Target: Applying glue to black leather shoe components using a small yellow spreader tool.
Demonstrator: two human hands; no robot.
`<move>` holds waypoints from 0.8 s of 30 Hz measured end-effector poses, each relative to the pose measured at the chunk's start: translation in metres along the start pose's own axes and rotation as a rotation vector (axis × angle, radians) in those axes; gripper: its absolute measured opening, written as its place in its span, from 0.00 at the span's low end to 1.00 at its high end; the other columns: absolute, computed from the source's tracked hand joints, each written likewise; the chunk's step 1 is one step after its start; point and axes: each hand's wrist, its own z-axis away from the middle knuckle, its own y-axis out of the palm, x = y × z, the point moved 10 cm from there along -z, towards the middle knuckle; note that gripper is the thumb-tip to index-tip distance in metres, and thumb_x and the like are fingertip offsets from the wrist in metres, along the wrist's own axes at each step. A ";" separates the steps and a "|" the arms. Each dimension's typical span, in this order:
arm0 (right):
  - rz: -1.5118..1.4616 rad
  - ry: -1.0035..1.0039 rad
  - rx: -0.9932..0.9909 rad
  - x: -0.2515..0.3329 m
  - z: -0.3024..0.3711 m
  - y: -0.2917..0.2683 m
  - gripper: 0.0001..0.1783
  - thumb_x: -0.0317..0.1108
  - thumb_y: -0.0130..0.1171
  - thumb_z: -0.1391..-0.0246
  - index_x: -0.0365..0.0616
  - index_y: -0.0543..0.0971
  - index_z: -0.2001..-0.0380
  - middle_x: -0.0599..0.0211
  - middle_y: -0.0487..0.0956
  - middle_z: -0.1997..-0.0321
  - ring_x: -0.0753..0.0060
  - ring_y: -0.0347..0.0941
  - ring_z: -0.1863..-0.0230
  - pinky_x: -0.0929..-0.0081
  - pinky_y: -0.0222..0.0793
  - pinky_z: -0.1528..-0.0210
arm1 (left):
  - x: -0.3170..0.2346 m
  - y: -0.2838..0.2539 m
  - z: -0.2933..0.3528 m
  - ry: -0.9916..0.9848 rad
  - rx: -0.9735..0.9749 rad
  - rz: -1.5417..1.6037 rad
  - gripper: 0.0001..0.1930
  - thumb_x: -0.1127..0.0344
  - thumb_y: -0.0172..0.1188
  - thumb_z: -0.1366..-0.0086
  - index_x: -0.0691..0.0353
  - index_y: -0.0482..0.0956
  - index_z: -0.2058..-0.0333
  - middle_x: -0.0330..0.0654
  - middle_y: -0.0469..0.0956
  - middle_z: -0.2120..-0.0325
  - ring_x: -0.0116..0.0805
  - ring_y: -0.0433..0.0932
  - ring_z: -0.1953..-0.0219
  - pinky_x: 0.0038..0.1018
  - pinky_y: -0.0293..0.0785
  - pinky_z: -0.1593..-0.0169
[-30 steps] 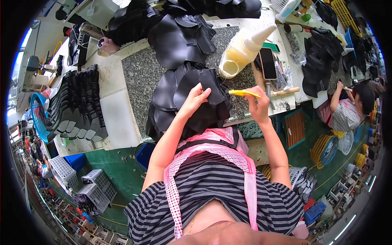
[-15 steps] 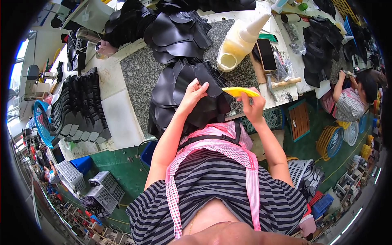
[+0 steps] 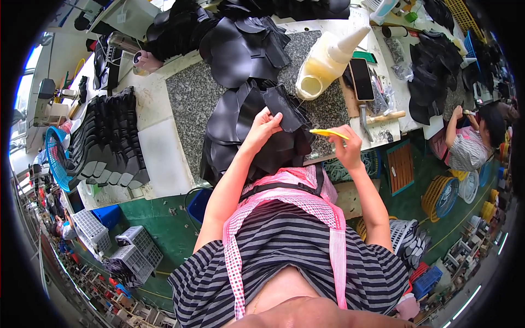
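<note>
The tool (image 3: pixel 331 133) has moved away from the piece (image 3: pixel 284 107) that the left hand (image 3: pixel 265 129) pinches; pinched in the right hand (image 3: pixel 348 146), it points left, crosswise, tip unclear.

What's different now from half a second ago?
The right hand has drawn slightly toward the body, with the yellow tool turned from its broad face to a narrower view, its tip now nearer the body too. Nothing was taken hold of or let go: the right hand still grips the tool, and the left hand still holds the black piece. The bottle and phone stayed put.
</note>
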 end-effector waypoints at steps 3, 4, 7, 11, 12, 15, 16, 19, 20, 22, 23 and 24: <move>-0.039 0.053 -0.078 0.004 -0.005 -0.008 0.07 0.20 0.55 0.43 0.39 0.80 0.63 0.63 0.78 0.74 0.68 0.76 0.75 0.73 0.71 0.73 | -0.003 0.001 0.000 -0.004 0.011 0.003 0.13 0.64 0.54 0.28 0.60 0.70 0.48 0.36 0.80 0.56 0.27 0.80 0.55 0.31 0.77 0.49; -0.036 0.035 -0.075 0.009 -0.015 0.002 0.06 0.21 0.56 0.43 0.39 0.80 0.63 0.63 0.78 0.74 0.68 0.76 0.75 0.73 0.70 0.73 | -0.001 0.000 0.001 -0.011 0.008 0.002 0.14 0.64 0.54 0.28 0.60 0.70 0.47 0.36 0.79 0.56 0.27 0.80 0.54 0.31 0.77 0.49; -0.043 0.017 -0.106 0.009 -0.061 0.034 0.04 0.25 0.56 0.41 0.39 0.79 0.63 0.61 0.77 0.73 0.66 0.76 0.75 0.71 0.70 0.73 | -0.002 0.003 0.001 -0.005 0.018 -0.024 0.15 0.64 0.54 0.28 0.60 0.68 0.46 0.36 0.79 0.56 0.27 0.79 0.54 0.30 0.77 0.49; -0.071 -0.054 -0.103 0.002 -0.117 0.061 0.04 0.24 0.55 0.41 0.39 0.78 0.63 0.60 0.77 0.71 0.62 0.76 0.73 0.68 0.70 0.70 | -0.004 0.006 0.002 0.002 0.019 -0.052 0.17 0.64 0.55 0.29 0.61 0.67 0.45 0.37 0.79 0.56 0.27 0.80 0.56 0.28 0.79 0.51; -0.084 -0.053 -0.113 0.004 -0.124 0.060 0.05 0.24 0.55 0.42 0.39 0.78 0.63 0.59 0.77 0.71 0.61 0.77 0.72 0.67 0.71 0.70 | -0.007 0.006 0.005 0.001 0.013 -0.062 0.17 0.64 0.55 0.29 0.61 0.67 0.45 0.38 0.79 0.56 0.27 0.80 0.57 0.28 0.79 0.52; -0.115 -0.092 -0.009 0.015 -0.130 0.068 0.05 0.24 0.56 0.42 0.39 0.79 0.63 0.59 0.77 0.71 0.59 0.77 0.71 0.66 0.71 0.69 | -0.018 0.005 0.015 -0.028 0.027 -0.084 0.17 0.63 0.56 0.29 0.60 0.68 0.45 0.37 0.80 0.57 0.26 0.80 0.58 0.27 0.79 0.53; -0.124 -0.125 0.102 0.019 -0.129 0.078 0.05 0.24 0.56 0.42 0.39 0.79 0.63 0.59 0.77 0.71 0.59 0.77 0.71 0.66 0.71 0.68 | -0.024 0.004 0.017 -0.030 0.030 -0.094 0.17 0.62 0.57 0.30 0.59 0.69 0.45 0.36 0.80 0.57 0.25 0.80 0.58 0.27 0.79 0.52; -0.020 0.005 -0.074 -0.007 -0.122 0.051 0.04 0.25 0.57 0.42 0.39 0.79 0.64 0.60 0.77 0.71 0.61 0.78 0.70 0.69 0.71 0.69 | -0.061 0.003 0.031 -0.078 -0.025 -0.263 0.17 0.62 0.58 0.30 0.60 0.69 0.46 0.36 0.80 0.59 0.23 0.80 0.60 0.24 0.78 0.57; -0.002 0.103 -0.170 -0.019 -0.121 0.034 0.04 0.26 0.57 0.41 0.39 0.79 0.64 0.60 0.77 0.72 0.62 0.79 0.71 0.71 0.71 0.69 | -0.071 -0.021 0.033 -0.023 -0.094 -0.247 0.15 0.63 0.59 0.32 0.59 0.71 0.49 0.34 0.79 0.62 0.23 0.79 0.61 0.22 0.77 0.59; 0.014 0.155 -0.260 -0.033 -0.105 0.008 0.04 0.27 0.57 0.40 0.38 0.79 0.65 0.62 0.78 0.72 0.67 0.78 0.73 0.73 0.70 0.70 | -0.145 -0.037 0.049 0.130 -0.260 -0.089 0.11 0.70 0.56 0.35 0.62 0.71 0.55 0.40 0.80 0.65 0.28 0.81 0.66 0.31 0.82 0.60; 0.003 0.187 -0.292 -0.043 -0.093 -0.003 0.04 0.27 0.57 0.40 0.38 0.79 0.65 0.63 0.78 0.72 0.70 0.78 0.74 0.73 0.70 0.71 | -0.189 -0.046 0.061 0.237 -0.308 -0.092 0.11 0.72 0.54 0.36 0.65 0.71 0.56 0.43 0.80 0.65 0.31 0.82 0.67 0.34 0.83 0.64; -0.011 0.215 -0.319 -0.053 -0.080 -0.011 0.05 0.28 0.58 0.40 0.38 0.79 0.65 0.65 0.78 0.72 0.72 0.78 0.74 0.73 0.70 0.71 | -0.220 -0.067 0.069 0.324 -0.356 -0.186 0.12 0.73 0.52 0.36 0.67 0.71 0.55 0.44 0.80 0.65 0.32 0.82 0.67 0.33 0.84 0.67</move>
